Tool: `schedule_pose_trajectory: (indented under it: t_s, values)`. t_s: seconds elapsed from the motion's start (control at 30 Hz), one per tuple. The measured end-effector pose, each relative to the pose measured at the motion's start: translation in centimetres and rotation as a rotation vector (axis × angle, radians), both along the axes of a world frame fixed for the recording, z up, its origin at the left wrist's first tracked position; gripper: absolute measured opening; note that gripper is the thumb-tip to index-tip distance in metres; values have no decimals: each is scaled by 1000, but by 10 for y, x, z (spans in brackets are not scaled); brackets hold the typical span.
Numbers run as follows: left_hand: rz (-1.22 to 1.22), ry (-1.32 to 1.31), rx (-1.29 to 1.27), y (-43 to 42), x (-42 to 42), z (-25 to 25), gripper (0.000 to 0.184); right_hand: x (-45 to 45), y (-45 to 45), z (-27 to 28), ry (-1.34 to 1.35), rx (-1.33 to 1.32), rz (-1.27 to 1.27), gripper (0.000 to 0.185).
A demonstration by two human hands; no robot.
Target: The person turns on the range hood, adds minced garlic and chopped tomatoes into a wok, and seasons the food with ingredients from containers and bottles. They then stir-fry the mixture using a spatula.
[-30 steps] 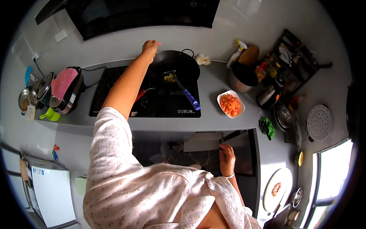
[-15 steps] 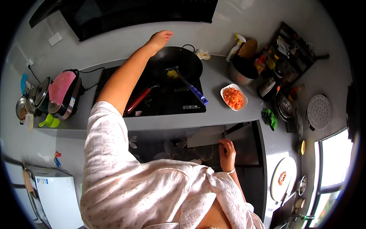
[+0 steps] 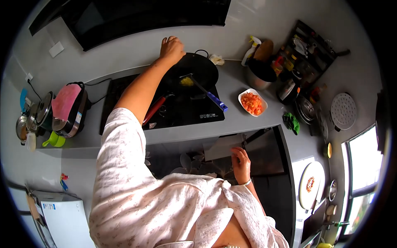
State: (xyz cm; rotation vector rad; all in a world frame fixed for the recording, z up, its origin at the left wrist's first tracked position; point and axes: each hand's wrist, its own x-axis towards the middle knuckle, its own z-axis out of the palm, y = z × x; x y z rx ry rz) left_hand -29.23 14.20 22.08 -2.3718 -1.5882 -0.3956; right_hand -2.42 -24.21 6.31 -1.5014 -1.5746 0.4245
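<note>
Window (image 3: 365, 159) glares white at right; fisheye edges curve into black.

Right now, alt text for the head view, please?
Left hand raised near a round black wok of yellow food, a blue-handled spatula across its rim; right hand off the grey counter. Squarish white bowl of chopped orange food right of the wok.

The left hand (image 3: 172, 49) is up by the far left edge of the black wok (image 3: 205, 66), fingers bent. The wok sits on the black stove (image 3: 184, 118). Little yellow bits (image 3: 187, 82) and a spatula (image 3: 216, 101) with a blue handle are in it. The right hand (image 3: 241, 165) hangs low, in front of the counter (image 3: 236, 121). Chopped orange-red food (image 3: 252, 103) fills a white bowl (image 3: 257, 115) beside the stove.
</note>
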Motion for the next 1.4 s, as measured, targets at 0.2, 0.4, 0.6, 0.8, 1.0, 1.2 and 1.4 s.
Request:
schedule_pose_trajectory:
  t_s: [0.2, 0.4, 0.6, 0.8, 1.0, 1.2, 1.4]
  values:
    - [-105, -293, 49, 15, -12, -38, 14, -2, -9, 2, 37, -28, -21, 21]
    - [34, -620, -251, -25, -24, -4, 39, -4, 1, -4, -4, 18, 39, 21]
    - [161, -569, -134, -51, -26, 12, 54, -24, 19, 1, 13, 13, 141, 21]
    - [180, -615, -100, -50, -8, 5, 40, -33, 26, 7, 10, 50, 158, 21]
    - [135, -73, -358, -16, -27, -68, 58, -20, 10, 6, 67, -10, 57, 22]
    - [-290, -509, -91, -69, -64, -56, 18, 9, -2, 10, 14, -2, 24, 21]
    - [-152, -790, -78, -149, -106, -30, 16, 48, 17, 10, -39, 51, -10, 23]
